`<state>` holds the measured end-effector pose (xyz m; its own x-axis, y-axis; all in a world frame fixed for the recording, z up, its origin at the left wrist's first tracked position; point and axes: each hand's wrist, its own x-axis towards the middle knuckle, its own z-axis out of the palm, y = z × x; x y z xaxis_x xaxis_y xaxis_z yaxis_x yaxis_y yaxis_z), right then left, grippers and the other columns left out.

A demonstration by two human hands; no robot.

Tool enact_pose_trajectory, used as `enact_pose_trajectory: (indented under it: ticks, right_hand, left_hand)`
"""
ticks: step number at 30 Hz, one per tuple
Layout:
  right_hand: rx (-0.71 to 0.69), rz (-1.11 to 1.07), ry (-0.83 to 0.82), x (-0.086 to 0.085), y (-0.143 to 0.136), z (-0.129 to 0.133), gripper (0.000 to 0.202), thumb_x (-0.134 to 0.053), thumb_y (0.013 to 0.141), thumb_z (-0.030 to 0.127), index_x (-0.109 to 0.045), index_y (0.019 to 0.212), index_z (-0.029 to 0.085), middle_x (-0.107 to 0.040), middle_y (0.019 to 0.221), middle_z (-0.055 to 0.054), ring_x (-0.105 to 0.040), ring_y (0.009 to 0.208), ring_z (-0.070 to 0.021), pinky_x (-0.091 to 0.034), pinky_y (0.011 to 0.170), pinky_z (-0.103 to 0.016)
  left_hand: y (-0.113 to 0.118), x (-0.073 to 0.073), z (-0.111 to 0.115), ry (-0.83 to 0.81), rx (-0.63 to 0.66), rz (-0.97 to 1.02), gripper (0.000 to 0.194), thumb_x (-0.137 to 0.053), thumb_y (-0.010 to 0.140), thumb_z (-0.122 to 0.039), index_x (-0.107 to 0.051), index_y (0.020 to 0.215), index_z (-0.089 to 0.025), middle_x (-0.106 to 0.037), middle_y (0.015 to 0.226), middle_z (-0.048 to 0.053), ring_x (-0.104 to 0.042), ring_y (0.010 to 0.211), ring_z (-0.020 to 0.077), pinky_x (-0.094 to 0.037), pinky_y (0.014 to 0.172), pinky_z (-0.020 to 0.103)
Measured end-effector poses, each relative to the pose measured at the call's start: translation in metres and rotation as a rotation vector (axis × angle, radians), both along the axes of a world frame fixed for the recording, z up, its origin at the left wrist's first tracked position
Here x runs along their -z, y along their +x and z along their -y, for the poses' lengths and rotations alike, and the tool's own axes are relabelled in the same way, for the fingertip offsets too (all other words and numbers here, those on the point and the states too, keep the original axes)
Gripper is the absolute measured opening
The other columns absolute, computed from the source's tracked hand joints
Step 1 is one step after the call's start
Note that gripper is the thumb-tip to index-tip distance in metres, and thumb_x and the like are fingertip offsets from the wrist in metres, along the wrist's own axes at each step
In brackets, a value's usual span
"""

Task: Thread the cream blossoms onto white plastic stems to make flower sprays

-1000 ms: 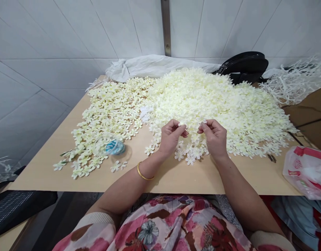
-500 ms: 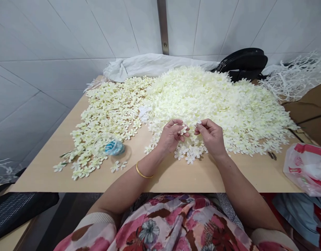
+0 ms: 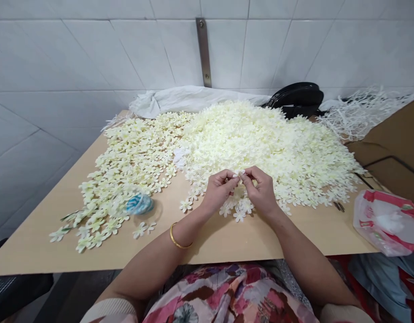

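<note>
Left hand, right hand pinched tight on white petals before flower heap, probably for precision.

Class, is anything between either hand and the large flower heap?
Nothing visible: the left hand and right hand are at the near edge of the large flower heap. The blue bundle lies farther left.

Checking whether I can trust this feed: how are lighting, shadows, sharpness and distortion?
In the head view: the big flower pile looks washed out mid-heap; soft shadow falls on the table beside the left forearm; lines on the tiled wall slant, suggesting a wide lens; the white bit between left hand and right hand is too small to read.
</note>
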<state>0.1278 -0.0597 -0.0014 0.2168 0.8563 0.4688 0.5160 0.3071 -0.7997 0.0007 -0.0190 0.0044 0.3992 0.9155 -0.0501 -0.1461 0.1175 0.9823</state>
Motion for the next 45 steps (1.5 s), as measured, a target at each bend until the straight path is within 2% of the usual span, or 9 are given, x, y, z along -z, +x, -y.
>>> enact_pose_trajectory:
  ticks: [3,13,17,21,25,30,37,41,45]
  right_hand:
    - [0.053,0.087,0.078,0.001,-0.001,-0.001,0.014,-0.050,0.083,0.021,-0.054,0.070,0.020,-0.054,0.067,0.001,-0.050,0.064,-0.0113,-0.040,0.062,-0.026]
    - [0.113,0.191,0.143,-0.003,-0.001,-0.001,0.015,-0.049,0.083,0.018,-0.053,0.069,0.020,-0.057,0.065,0.001,-0.052,0.064,-0.0119,-0.039,0.064,-0.027]
    - [0.295,0.286,0.208,-0.003,0.009,-0.003,0.016,-0.047,0.086,0.018,-0.055,0.073,0.020,-0.061,0.069,-0.001,-0.054,0.067,-0.0134,-0.038,0.068,-0.030]
    - [0.477,0.517,0.243,0.004,0.018,-0.007,0.014,-0.045,0.087,0.017,-0.059,0.086,0.019,-0.062,0.076,-0.006,-0.054,0.075,-0.0181,-0.035,0.073,-0.034]
    - [0.370,0.662,0.160,0.011,0.015,-0.007,0.020,-0.046,0.085,0.018,-0.059,0.101,0.018,-0.061,0.091,-0.009,-0.052,0.088,-0.0220,-0.034,0.077,-0.037]
    - [0.267,0.581,0.221,0.013,0.006,-0.003,0.016,-0.047,0.086,0.020,-0.060,0.095,0.019,-0.059,0.092,-0.008,-0.053,0.091,-0.0211,-0.036,0.079,-0.036]
    - [0.169,0.544,0.184,0.015,-0.001,-0.003,0.021,-0.052,0.085,0.026,-0.060,0.102,0.021,-0.058,0.096,-0.008,-0.052,0.095,-0.0231,-0.037,0.079,-0.038]
    - [0.144,0.487,0.167,0.012,-0.003,-0.002,0.015,-0.048,0.085,0.020,-0.062,0.090,0.023,-0.058,0.094,-0.005,-0.052,0.093,-0.0210,-0.036,0.080,-0.038]
    - [0.127,0.370,0.159,0.010,-0.002,-0.002,0.013,-0.046,0.085,0.017,-0.053,0.074,0.021,-0.058,0.083,-0.004,-0.052,0.086,-0.0190,-0.037,0.077,-0.035]
  left_hand:
    - [-0.001,0.000,0.000,0.031,0.006,-0.019,0.022,-0.071,0.065,-0.032,-0.057,0.061,-0.015,-0.050,0.052,-0.004,-0.039,0.040,0.0036,-0.030,0.038,0.018]
    - [-0.003,0.001,-0.002,0.034,-0.015,-0.066,0.022,-0.070,0.067,-0.033,-0.057,0.065,-0.015,-0.047,0.049,-0.005,-0.037,0.040,0.0035,-0.028,0.038,0.017]
    - [-0.002,-0.001,-0.002,-0.065,-0.005,-0.050,0.029,-0.070,0.068,-0.041,-0.057,0.070,-0.016,-0.053,0.059,-0.003,-0.040,0.043,0.0030,-0.027,0.038,0.016]
    - [-0.001,-0.005,-0.003,-0.178,0.013,0.009,0.037,-0.067,0.069,-0.051,-0.059,0.079,-0.016,-0.054,0.063,-0.002,-0.043,0.043,0.0042,-0.026,0.037,0.017]
    - [0.001,-0.006,-0.008,-0.242,0.001,0.110,0.048,-0.063,0.067,-0.061,-0.058,0.081,-0.015,-0.055,0.061,0.000,-0.045,0.043,0.0067,-0.028,0.037,0.019]
    - [0.000,-0.005,-0.015,-0.291,-0.044,0.237,0.055,-0.058,0.069,-0.067,-0.055,0.088,-0.015,-0.056,0.063,0.001,-0.054,0.051,0.0103,-0.037,0.044,0.021]
    - [0.001,-0.007,-0.010,-0.324,0.067,0.375,0.058,-0.057,0.070,-0.066,-0.048,0.103,-0.020,-0.061,0.071,0.002,-0.061,0.067,0.0156,-0.048,0.065,0.028]
    - [0.000,-0.005,-0.010,-0.358,0.098,0.410,0.051,-0.064,0.070,-0.056,-0.049,0.104,-0.021,-0.061,0.067,0.000,-0.060,0.066,0.0140,-0.047,0.067,0.027]
    - [-0.001,-0.005,-0.009,-0.379,0.093,0.406,0.040,-0.072,0.069,-0.034,-0.052,0.100,-0.019,-0.065,0.070,0.000,-0.060,0.063,0.0118,-0.046,0.064,0.025]
